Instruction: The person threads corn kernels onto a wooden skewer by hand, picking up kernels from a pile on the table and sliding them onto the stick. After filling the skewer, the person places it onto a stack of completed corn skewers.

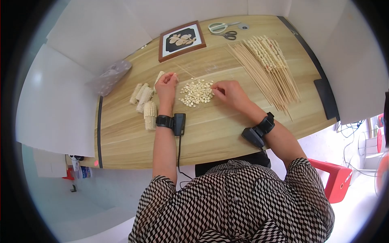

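Note:
A loose pile of pale corn kernels lies on the wooden table between my hands. My left hand is closed in a pinch at the upper left of the pile; a tiny pale bit shows at its fingertips, too small to name. Partly behind that hand lies a corn cob. A thin wooden skewer rests on the table just above the kernels. At the pile's right edge my right hand has thumb and forefinger pressed together, and what they hold, if anything, is hidden.
Several stripped cobs and an upright-lying cob sit left. Bare skewers and kernel-threaded skewers lie right. Scissors, black scissors and a framed picture are at the back. A grey dotted bag is at the left edge.

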